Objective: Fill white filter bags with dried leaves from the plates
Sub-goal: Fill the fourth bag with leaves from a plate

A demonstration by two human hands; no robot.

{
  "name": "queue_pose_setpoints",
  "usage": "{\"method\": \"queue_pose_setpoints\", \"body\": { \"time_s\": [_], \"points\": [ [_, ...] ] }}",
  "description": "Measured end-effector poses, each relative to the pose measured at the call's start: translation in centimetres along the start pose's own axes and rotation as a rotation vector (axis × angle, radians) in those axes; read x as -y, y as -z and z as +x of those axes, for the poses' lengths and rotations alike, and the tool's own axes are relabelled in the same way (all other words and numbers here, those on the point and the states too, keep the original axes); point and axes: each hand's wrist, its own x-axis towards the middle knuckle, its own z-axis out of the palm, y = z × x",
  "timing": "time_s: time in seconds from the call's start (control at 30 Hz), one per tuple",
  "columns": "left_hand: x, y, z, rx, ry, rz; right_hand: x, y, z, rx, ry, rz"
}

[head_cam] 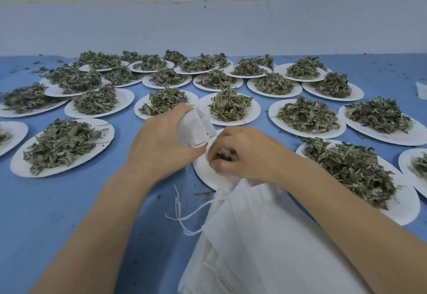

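Our left hand [161, 140] grips a white filter bag [196, 127] just above the near white plate [204, 171]. Our right hand [240, 152], fingers curled, pinches the last dried leaves [227, 154] off that plate. A stack of empty filter bags [258, 236] lies beneath our right wrist.

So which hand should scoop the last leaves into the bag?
Probably the right hand: its fingers are already curled over the last crumbs on the nearly bare plate. The left hand is busy gripping the bag just above that plate.
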Motion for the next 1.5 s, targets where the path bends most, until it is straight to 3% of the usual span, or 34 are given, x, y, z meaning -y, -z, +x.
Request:
{"method": "queue_pose_setpoints", "body": {
  "time_s": [0.17, 0.3, 0.53, 0.67, 1.17, 1.3, 1.4, 1.5],
  "points": [
    [-0.2, 0.0, 0.0, 0.012, 0.002, 0.013, -1.3, 1.6, -0.8, 0.021, -0.035, 0.043],
    [-0.2, -0.1, -0.1, 0.013, -0.008, 0.018, -1.7, 1.1, -0.9, 0.135, -0.077, -0.047],
    [0.1, -0.2, -0.1, 0.020, -0.010, 0.021, -1.7, 1.4, -1.5, 0.014, 0.015, -0.002],
    [0.3, -0.4, 0.0, 0.040, 0.007, 0.026, -1.7, 1.5, -2.0, 0.078, -0.074, 0.012],
    [0.5, -0.3, -0.3, 0.129, 0.042, 0.090, 0.4, 0.1, -1.3, -0.015, -0.165, -0.191],
    [0.3, -0.4, -0.3, 0.143, 0.026, 0.088, -0.8, 1.4, -1.7, -0.152, -0.140, -0.068],
    [0.2, -0.5, -0.3, 0.143, 0.005, 0.103, -1.5, 3.5, -2.3, -0.369, -0.164, 0.336],
    [-0.2, -0.7, -0.4, 0.140, -0.012, 0.093, -0.7, 3.9, -2.4, -0.346, -0.074, 0.523]
  ]
}}
